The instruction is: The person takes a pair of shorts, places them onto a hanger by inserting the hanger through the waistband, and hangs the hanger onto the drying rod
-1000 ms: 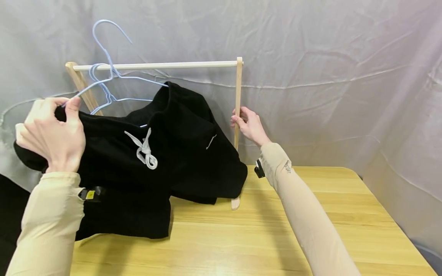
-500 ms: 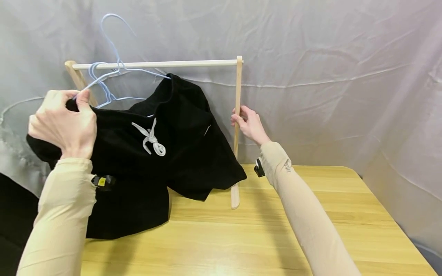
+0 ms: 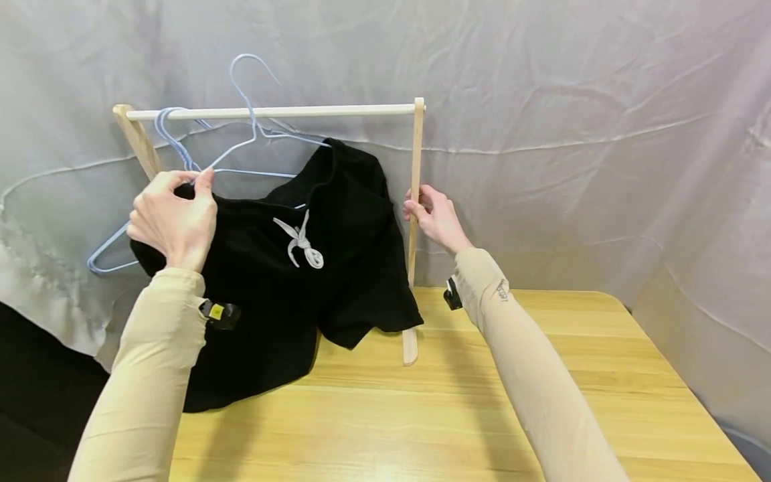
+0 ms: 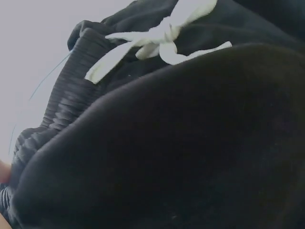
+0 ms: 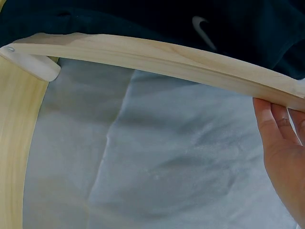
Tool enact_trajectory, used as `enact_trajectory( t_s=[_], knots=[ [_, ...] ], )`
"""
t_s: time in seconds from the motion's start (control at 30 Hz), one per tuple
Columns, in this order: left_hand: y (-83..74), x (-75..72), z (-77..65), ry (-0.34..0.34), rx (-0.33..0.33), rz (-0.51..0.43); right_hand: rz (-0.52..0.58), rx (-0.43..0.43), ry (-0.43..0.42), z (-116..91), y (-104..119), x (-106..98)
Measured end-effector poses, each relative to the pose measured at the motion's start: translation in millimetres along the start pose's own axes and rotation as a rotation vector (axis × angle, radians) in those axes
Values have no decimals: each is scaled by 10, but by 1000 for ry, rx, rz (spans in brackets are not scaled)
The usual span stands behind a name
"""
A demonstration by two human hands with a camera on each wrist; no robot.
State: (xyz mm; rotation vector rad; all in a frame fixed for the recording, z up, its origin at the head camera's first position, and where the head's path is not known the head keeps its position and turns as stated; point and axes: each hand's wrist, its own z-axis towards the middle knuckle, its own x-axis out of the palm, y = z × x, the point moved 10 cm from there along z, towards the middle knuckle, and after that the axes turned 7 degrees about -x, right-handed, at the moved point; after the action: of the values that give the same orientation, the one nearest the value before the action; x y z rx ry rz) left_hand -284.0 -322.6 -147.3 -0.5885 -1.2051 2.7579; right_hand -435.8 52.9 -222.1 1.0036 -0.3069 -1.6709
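Black shorts with a white drawstring bow hang on a light-blue wire hanger. My left hand pinches the hanger's left shoulder together with the waistband. The hanger's hook rises above the white rail of a small wooden rack, its tip free in the air. With my right hand I hold the rack's right post between thumb and fingers. In the left wrist view, cloth of the shorts fills most of the picture; the right wrist view shows fingertips against the wooden post.
More light-blue hangers hang at the rail's left end, partly behind the shorts. The rack stands on a yellow wood-grain table. A grey cloth backdrop is behind it. Something black lies at the lower left.
My left hand has carried the hanger and shorts to the right along the rail. The hook rose slightly, then came lower. My right hand stays on the post.
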Motion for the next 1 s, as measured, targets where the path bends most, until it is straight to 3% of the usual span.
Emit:
enact_trajectory(
  t_s=[0.13,0.33,0.5,1.0],
  knots=[
    [82,155,-30,97,-78,-2,0,-2,-2,-19,57,-11],
    [139,299,-109,179,-111,-23,30,-19,1,-79,280,-51],
    [175,403,-162,234,-125,-31,36,-28,-1,-5,24,-20],
    [241,549,-281,316,-112,-58,20,-4,2,-11,-19,-16]
  ],
)
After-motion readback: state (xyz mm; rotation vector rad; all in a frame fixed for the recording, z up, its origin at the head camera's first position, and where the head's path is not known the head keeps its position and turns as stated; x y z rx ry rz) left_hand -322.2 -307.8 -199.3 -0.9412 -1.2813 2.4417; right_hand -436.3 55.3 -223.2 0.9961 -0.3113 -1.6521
